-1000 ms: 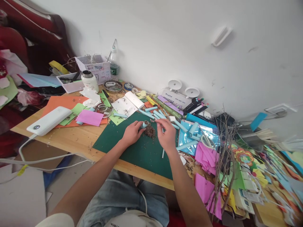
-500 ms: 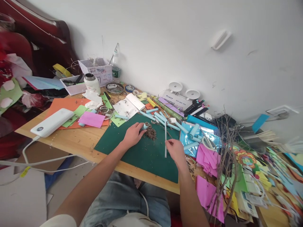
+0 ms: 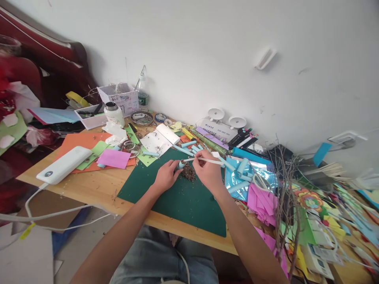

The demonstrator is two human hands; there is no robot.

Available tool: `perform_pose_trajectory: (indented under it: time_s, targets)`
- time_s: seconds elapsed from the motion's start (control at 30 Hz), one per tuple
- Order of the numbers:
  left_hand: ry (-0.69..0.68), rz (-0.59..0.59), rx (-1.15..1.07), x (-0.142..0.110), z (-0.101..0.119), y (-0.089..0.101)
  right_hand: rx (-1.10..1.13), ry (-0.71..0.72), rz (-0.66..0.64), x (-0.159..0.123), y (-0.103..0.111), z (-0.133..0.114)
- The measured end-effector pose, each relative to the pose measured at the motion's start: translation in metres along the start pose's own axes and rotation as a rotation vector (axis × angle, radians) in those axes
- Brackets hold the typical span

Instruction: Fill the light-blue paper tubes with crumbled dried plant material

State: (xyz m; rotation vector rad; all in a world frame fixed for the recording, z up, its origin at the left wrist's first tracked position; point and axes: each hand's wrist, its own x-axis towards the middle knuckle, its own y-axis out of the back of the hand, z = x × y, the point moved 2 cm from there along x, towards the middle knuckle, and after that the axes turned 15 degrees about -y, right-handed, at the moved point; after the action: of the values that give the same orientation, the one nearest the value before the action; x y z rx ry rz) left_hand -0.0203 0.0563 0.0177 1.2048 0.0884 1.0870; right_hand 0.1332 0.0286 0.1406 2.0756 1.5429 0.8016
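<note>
Pale-blue paper tube [image 3: 180,165] gripped in left hand [image 3: 167,176], fingers and thumb closed round it, mouth upward, over green mat [image 3: 177,209], beside brown crumb heap [image 3: 188,172]. Right hand [image 3: 207,169], angled inward, pinches white strip [image 3: 213,160] near level; tip at or near tube's mouth. Loose blue tubes [image 3: 188,144] crowd mat's far edge; twigs [image 3: 283,221] right of right forearm [image 3: 247,234].

I'm in what looks like a home crafting corner: a wooden table [image 3: 99,188] strewn with coloured paper [image 3: 113,158], dark-red household furniture [image 3: 60,52] just beside it.
</note>
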Motion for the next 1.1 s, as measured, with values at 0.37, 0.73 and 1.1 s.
perform_pose_trajectory:
  time_s: [0.37, 0.73, 1.1]
  targets:
    - [0.015, 0.016, -0.027, 0.0, -0.003, 0.0, 0.145, -0.021, -0.186, 0.014, -0.03, 0.019]
    - [0.031, 0.004, -0.021, 0.001, -0.002, -0.001, 0.039, 0.073, -0.116, 0.011, -0.021, 0.007]
    - [0.032, 0.008, -0.038, 0.001, -0.003, -0.001, 0.021, 0.081, -0.183, 0.012, -0.026, 0.01]
